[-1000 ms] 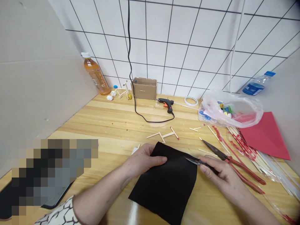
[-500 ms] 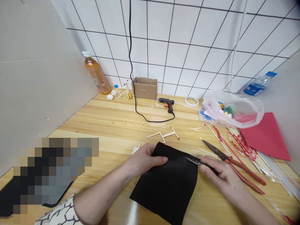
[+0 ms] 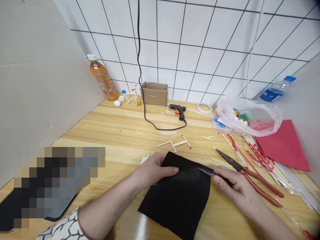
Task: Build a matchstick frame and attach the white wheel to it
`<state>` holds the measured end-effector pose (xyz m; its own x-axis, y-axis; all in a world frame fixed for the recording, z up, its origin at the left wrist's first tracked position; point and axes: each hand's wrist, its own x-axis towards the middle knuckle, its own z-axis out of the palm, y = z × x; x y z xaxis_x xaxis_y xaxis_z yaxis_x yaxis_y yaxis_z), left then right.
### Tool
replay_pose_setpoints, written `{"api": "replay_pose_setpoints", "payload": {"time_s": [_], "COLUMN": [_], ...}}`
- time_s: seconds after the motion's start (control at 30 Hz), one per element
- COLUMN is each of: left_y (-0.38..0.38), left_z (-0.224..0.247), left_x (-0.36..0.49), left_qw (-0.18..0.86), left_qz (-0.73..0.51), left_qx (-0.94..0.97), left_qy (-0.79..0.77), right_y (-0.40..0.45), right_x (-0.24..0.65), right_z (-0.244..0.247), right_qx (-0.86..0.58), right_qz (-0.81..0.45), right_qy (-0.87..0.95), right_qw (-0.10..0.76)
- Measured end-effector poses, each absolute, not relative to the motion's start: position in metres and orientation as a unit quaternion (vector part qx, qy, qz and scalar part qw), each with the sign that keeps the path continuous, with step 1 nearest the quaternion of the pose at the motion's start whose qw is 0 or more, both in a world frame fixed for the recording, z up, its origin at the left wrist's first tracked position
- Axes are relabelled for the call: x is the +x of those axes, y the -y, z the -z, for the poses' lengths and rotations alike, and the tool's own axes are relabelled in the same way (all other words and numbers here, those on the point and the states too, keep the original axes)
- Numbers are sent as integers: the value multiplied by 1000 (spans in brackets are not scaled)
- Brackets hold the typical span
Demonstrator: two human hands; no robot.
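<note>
Black sheet (image 3: 177, 200) is spreading before a person, the left hand (image 3: 155, 170) pinching its upper left edge, thumb on top, and the right hand (image 3: 232, 185) closing around a dark-handled blade (image 3: 205, 171) at its upper right. Red-handled scissors (image 3: 243, 170) are lying just beyond; a stick frame (image 3: 178, 144) and glue gun (image 3: 178, 110) are resting farther back on the table (image 3: 100, 130).

the black sheet (image 3: 177, 200) hides most fingers of the left hand (image 3: 153, 170); coarse pixels mask part of a dark slab (image 3: 7, 213).
</note>
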<state>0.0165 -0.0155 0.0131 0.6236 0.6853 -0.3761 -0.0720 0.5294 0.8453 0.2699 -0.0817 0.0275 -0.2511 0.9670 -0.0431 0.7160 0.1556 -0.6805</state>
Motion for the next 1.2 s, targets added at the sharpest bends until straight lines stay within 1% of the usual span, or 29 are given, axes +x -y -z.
{"api": "replay_pose_setpoints", "payload": {"time_s": [0.9,1.2], "left_y": [15,15], "left_z": [-12,-12], "left_x": [15,16], "left_qw": [798,797], "left_qz": [-236,-236], "left_qx": [427,424], "left_qy": [-353,-359], "right_y": [84,85], "right_x": [271,273], "right_z": [-26,-22], "right_qx": [-572,-571], "right_qz": [-281,-279], "right_qy": [738,744], "right_qw": [221,208]}}
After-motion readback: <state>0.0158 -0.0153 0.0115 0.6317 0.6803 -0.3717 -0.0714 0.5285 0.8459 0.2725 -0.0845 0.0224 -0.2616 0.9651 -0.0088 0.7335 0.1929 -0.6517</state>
